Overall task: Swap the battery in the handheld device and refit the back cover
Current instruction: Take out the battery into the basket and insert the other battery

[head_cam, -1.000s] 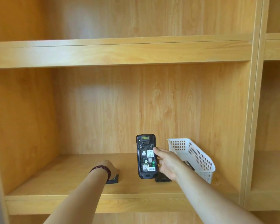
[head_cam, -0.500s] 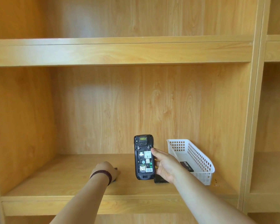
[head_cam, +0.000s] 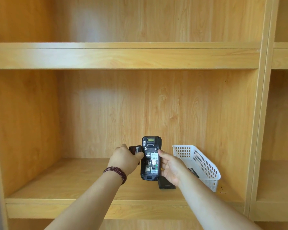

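I see the left hand [head_cam: 123, 157] pinching the battery [head_cam: 135, 149] just left of the upright scanner's [head_cam: 150, 158] open bay; the right hand [head_cam: 170, 166] grips the scanner.

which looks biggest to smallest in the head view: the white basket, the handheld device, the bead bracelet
1. white basket
2. handheld device
3. bead bracelet

The basket sits farther back than the device yet looks larger, so its rank is safe.

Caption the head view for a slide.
Right hand holds the open-backed handheld device upright while left hand brings a battery beside it.
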{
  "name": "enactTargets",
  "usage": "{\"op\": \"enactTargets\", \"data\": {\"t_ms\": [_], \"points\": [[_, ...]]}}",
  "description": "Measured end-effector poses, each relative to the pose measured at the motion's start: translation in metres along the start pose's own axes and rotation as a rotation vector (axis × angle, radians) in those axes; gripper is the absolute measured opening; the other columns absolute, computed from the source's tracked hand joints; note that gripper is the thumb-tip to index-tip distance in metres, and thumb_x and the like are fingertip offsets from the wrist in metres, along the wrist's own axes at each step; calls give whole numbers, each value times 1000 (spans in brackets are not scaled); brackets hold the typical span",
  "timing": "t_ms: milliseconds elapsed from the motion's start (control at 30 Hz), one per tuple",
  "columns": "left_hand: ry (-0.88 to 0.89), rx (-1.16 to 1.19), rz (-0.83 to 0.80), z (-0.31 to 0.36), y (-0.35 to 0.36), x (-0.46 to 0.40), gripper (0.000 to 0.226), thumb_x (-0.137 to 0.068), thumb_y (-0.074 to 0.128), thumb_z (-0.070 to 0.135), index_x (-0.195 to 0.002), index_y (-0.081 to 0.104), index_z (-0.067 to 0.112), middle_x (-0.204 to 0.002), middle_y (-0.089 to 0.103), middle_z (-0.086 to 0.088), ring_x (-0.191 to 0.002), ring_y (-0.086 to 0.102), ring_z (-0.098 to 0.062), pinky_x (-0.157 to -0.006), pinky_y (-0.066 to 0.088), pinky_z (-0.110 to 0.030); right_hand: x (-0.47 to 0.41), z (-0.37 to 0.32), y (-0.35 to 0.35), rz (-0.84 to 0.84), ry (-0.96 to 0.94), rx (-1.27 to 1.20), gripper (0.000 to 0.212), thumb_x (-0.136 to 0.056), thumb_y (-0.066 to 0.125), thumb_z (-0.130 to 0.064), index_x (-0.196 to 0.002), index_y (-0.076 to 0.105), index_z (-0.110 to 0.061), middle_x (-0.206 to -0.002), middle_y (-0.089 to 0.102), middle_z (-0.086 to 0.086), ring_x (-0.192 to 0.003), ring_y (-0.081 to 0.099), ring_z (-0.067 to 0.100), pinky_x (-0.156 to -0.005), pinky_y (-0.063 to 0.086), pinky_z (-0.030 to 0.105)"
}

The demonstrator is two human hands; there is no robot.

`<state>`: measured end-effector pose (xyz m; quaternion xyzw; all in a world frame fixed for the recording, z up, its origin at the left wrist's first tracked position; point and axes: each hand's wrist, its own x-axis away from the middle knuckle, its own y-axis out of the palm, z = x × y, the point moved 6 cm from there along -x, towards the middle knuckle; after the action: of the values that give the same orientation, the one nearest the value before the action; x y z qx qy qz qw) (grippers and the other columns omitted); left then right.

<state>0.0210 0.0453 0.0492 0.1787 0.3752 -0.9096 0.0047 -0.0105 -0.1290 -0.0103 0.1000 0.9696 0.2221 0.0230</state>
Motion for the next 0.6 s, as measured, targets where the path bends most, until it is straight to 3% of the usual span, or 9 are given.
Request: {"op": "enactTargets", "data": {"t_ms": [167,433,600], "points": [[106,-128,-3,21,18,20,53,-77,62,51,-107,48,9,-103,52,-4,-87,61,-21,-75,57,-34,0,0,-3,20,25,-22,29,-94,62,-19,-121,65,-8,-113,74,13,-106,66,29,-76,54,43],[106,-219,-20,32,38,26,47,-80,64,42,-110,51,9,-95,46,-2,-87,63,-21,-73,53,-27,2,0,1,5,36,-9,27,-93,62,-20,-115,67,-7,-96,77,9,-80,64,23,-67,50,36],[120,-234,11,36,41,23,46,-80,64,42,-110,55,8,-101,55,-5,-88,65,-22,-73,56,-30,1,2,-2,-5,48,-2,27,-92,63,-21,-114,67,-7,-90,76,7,-70,62,20,-65,50,35]]}}
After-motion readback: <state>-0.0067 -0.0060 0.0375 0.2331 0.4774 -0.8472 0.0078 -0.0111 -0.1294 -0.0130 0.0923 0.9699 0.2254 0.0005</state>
